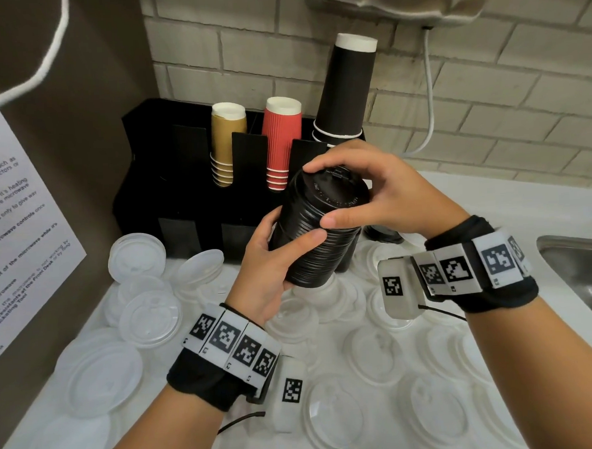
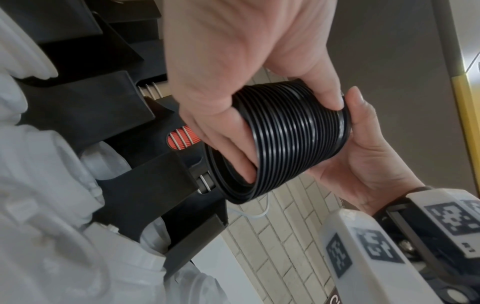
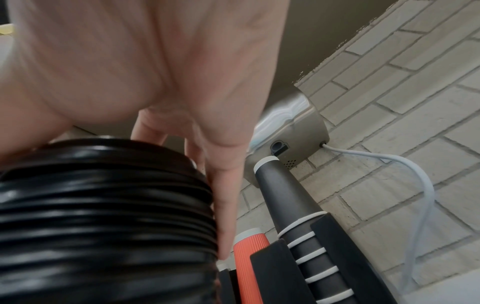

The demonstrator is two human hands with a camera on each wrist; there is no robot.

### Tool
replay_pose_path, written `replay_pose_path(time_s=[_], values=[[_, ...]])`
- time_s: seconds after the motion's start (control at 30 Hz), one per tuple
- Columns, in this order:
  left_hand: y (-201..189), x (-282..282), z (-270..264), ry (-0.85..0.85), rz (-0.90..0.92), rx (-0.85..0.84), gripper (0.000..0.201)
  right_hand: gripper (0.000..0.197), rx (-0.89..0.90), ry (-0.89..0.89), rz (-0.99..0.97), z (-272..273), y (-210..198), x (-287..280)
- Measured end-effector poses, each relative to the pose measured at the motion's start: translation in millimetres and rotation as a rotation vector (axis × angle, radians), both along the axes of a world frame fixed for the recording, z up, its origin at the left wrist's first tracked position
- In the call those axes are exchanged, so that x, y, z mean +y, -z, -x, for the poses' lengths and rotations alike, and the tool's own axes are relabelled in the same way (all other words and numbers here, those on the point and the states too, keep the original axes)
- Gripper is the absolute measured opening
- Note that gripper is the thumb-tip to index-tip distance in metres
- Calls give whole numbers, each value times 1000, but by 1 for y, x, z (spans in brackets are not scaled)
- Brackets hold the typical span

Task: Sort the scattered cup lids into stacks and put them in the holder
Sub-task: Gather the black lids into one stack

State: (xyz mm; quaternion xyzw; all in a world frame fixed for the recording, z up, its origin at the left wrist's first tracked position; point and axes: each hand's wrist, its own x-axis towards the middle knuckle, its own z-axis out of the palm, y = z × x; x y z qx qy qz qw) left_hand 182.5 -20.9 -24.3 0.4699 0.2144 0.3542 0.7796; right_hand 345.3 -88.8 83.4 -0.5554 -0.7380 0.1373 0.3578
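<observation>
Black lid stack (image 1: pixel 317 230) held tilted above the counter (image 1: pixel 513 209), just in front of the holder (image 1: pixel 148 184). Left hand (image 1: pixel 272 260) grips its lower part, fingers curled round; right hand (image 1: pixel 382 192) clasps the top end, thumb on the side. Clear lids (image 1: pixel 148 318) lie scattered on the counter below; gold, red and black cups (image 1: pixel 281 139) stand in the holder.

the holder (image 1: pixel 141 184) stands at the back of the counter (image 1: pixel 492 207) against the wall. three cup stacks (image 1: pixel 283 142) sit in it, side by side. loose lids (image 1: pixel 148 318) lie on the counter before it. the sink (image 1: pixel 585 271) lies at the right.
</observation>
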Motion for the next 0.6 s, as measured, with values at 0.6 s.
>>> replay_pose_path(time_s=[0.6], values=[[10, 10, -6, 11, -90, -91, 84, 61, 153, -145, 172, -11, -2, 8]])
